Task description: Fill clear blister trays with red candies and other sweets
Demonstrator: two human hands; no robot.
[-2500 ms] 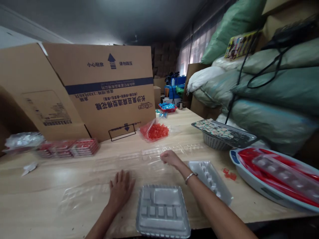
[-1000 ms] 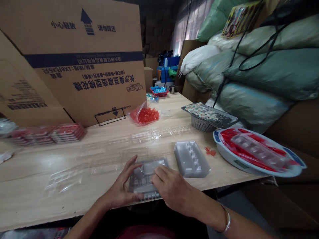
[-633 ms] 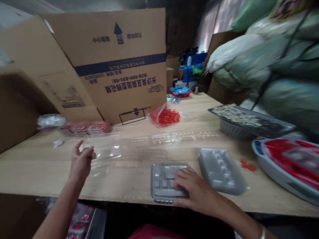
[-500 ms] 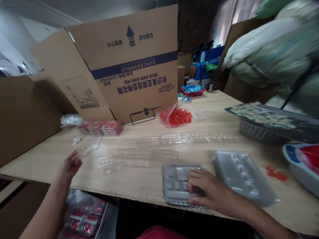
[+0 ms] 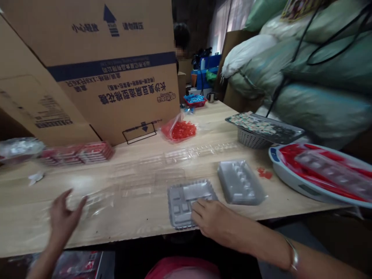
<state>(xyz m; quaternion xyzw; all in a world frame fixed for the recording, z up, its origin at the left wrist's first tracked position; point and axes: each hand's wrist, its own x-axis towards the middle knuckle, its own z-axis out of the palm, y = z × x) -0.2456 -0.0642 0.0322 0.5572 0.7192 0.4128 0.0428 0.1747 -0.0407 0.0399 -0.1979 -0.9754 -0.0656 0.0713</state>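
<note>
In the head view, the left hand [image 5: 65,217] is held open with the fingers spread, low over the light wooden table [image 5: 29,221] at the near edge. It is slightly blurred, nothing is held by it, and contact with the table cannot be told. The right hand [image 5: 215,220] is laid, partly open, on the near right part of a grey moulded plastic tray [image 5: 178,205], with the fingers resting across its compartments; no firm grip can be made out. The tray lies flat near the table's front edge, just left of a second grey tray [image 5: 240,182]. Clear plastic blister sheets [image 5: 145,180] are spread beyond the hands. Farther back lie a bag of red pieces [image 5: 178,131] and stacked red packs [image 5: 77,152]. To the right stands a white basin with a blue rim [image 5: 286,177], and a cardboard carton [image 5: 116,89] stands upright behind.
</note>
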